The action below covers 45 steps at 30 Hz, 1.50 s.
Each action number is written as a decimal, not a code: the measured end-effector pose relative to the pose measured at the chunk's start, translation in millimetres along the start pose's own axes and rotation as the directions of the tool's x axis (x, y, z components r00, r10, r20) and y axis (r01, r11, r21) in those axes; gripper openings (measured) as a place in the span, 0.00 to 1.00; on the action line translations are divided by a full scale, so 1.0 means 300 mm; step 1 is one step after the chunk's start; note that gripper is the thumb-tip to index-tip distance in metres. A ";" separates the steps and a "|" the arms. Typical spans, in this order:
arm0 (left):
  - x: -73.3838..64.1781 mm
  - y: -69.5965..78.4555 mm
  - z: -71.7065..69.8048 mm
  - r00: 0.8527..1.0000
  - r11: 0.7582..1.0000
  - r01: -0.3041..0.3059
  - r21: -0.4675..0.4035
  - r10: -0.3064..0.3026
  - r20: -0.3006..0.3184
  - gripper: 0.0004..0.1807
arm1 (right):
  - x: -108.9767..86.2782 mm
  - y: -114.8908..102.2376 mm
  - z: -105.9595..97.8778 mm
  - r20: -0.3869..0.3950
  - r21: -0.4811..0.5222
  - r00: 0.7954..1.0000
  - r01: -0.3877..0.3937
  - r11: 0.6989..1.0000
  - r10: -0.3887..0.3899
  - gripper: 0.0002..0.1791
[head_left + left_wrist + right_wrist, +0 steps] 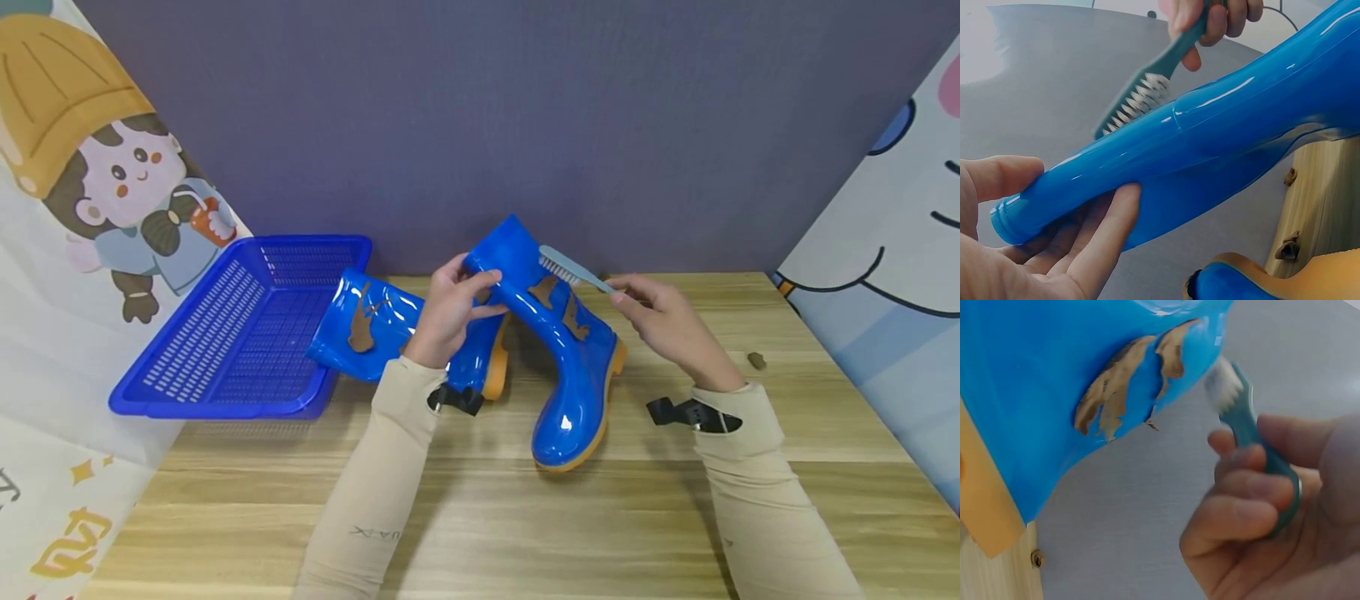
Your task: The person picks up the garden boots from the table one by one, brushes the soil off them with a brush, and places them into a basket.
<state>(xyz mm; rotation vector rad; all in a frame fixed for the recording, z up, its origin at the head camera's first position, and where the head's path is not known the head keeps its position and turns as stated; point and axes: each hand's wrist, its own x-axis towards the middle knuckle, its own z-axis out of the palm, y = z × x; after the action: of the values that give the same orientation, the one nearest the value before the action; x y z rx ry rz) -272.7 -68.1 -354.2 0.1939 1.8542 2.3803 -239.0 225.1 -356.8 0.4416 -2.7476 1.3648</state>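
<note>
My left hand (pixel 447 312) grips a blue rain boot (pixel 555 333) by the rim of its shaft, thumb on one side and fingers on the other. The boot tilts, its yellow-edged sole facing right and its toe toward me. Brown dried mud (pixel 1116 387) clings to the shaft in cracked patches. My right hand (pixel 660 321) holds a blue-green brush (pixel 1244 419) by its handle. Its white bristles (pixel 1141 100) are against or very near the upper shaft; contact is hard to tell. A second blue boot (pixel 367 325), also muddy, lies on its side behind my left hand.
A blue plastic basket (pixel 247 400) stands at the left of the wooden table (pixel 525 533). One small brown clump (pixel 756 360) lies on the table at the right. A grey panel (pixel 487 125) closes off the back, with printed cloths on both sides.
</note>
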 end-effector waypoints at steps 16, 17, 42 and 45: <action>0.000 0.011 -0.002 0.999 0.998 0.037 0.042 -0.036 -0.019 0.27 | -0.008 -0.021 -0.029 0.315 0.112 0.948 0.015 0.994 -0.049 0.21; 0.000 0.012 -0.001 0.999 0.998 0.038 0.044 -0.037 -0.021 0.27 | -0.007 -0.020 -0.028 0.326 0.104 0.944 0.012 0.995 -0.046 0.21; 0.003 0.005 -0.002 1.000 0.999 0.016 0.035 -0.015 -0.022 0.26 | 0.005 0.002 -0.015 0.165 -0.142 0.983 -0.058 0.988 0.081 0.19; 0.001 0.006 -0.001 1.000 0.999 0.016 0.038 -0.015 -0.022 0.26 | 0.006 0.005 -0.008 0.130 -0.160 0.989 -0.046 0.986 0.067 0.19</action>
<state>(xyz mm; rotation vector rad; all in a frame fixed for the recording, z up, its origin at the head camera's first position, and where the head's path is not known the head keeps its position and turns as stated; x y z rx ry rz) -273.0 -68.8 -352.6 0.1568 1.9047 2.3472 -241.3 227.5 -356.1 0.4657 -2.9708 1.1578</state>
